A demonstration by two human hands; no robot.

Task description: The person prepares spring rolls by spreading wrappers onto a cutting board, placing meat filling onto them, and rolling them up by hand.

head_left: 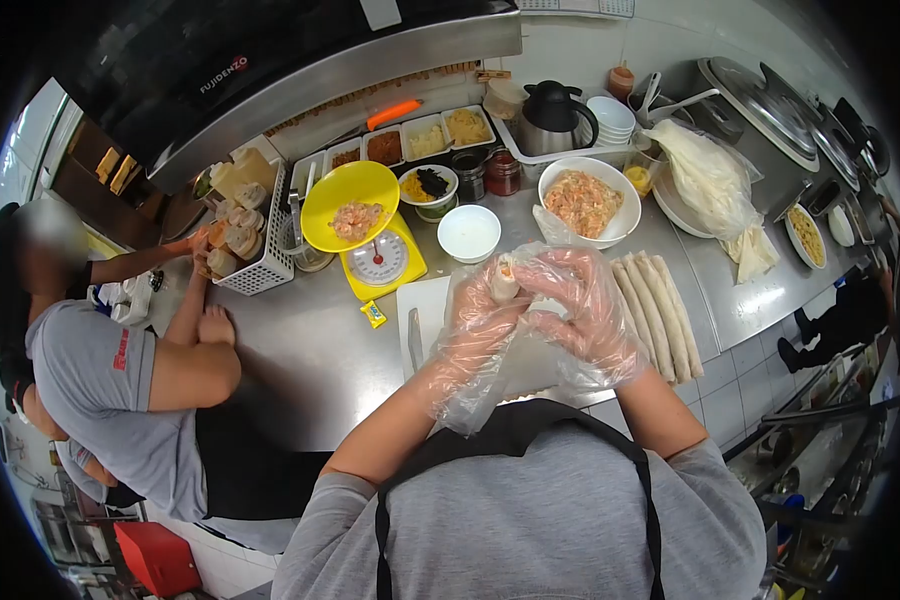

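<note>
Both my hands wear clear plastic gloves and are raised over a white board (430, 305). My left hand (482, 312) is closed around a pale roll (503, 280), whose end shows orange filling. Beside it, my right hand (582, 308) has its fingers bent near the roll; whether they touch it is unclear. Several long pale rolls (658, 315) lie side by side to the right. Beyond my hands stand a small white bowl (469, 235) and a larger bowl of pinkish-orange filling (582, 203). A knife (414, 340) lies on the board's left part.
A yellow scale (384, 262) carries a yellow dish (320, 215) with filling. Behind are ingredient trays (423, 137), jars and a thermos (553, 120). A white basket (270, 262) and a co-worker (110, 380) are at left. A plastic bag (700, 165) lies right.
</note>
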